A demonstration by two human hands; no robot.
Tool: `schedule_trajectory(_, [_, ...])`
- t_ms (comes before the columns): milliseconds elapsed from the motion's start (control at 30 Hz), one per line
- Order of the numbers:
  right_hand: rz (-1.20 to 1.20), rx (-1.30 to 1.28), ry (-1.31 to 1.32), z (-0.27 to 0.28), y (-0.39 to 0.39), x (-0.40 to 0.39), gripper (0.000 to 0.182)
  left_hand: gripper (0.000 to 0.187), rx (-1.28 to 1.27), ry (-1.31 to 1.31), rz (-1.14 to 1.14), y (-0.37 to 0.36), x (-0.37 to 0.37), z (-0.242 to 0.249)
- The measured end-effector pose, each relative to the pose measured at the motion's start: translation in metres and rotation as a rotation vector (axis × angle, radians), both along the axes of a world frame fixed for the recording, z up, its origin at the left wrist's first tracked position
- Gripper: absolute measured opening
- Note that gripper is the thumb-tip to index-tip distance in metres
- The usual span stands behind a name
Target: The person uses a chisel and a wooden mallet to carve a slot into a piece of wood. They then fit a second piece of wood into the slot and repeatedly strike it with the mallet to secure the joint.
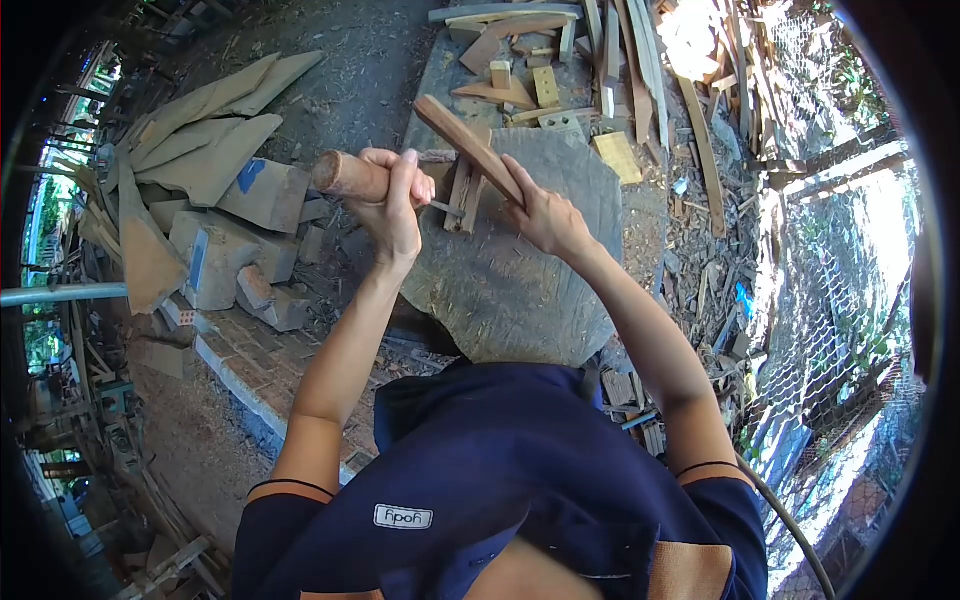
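Note:
My left hand (392, 197) is wrapped round the thick wooden handle of a chisel (350, 176). Its thin metal blade points right and reaches a small grooved wood piece (466, 200) lying on the round wooden block (530, 290). My right hand (548, 218) grips the lower end of a long wooden bar (465, 143), which slants up and to the left above the grooved piece. The bar hides part of that piece. Whether the chisel tip touches the wood is too small to tell.
Cut boards (205, 160) are heaped at the left beside a brick edge (255, 370). Behind the block lie wood offcuts (545, 87) and a yellowish piece (618, 158). Long strips (705, 150) and wire mesh (825, 280) stand at the right.

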State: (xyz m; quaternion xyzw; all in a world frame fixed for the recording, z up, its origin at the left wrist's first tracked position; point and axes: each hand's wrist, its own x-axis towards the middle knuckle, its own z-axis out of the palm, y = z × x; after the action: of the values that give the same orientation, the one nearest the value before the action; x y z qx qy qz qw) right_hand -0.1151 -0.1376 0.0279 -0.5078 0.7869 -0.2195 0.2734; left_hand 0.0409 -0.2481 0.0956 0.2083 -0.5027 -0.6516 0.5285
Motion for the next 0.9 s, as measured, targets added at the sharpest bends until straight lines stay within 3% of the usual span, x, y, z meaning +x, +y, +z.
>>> schedule_trajectory(900, [-0.024, -0.046, -0.013, -0.004, 0.001, -0.001, 0.070, 0.019, -0.054, -0.056, 0.083, -0.006, -0.010, 0.003])
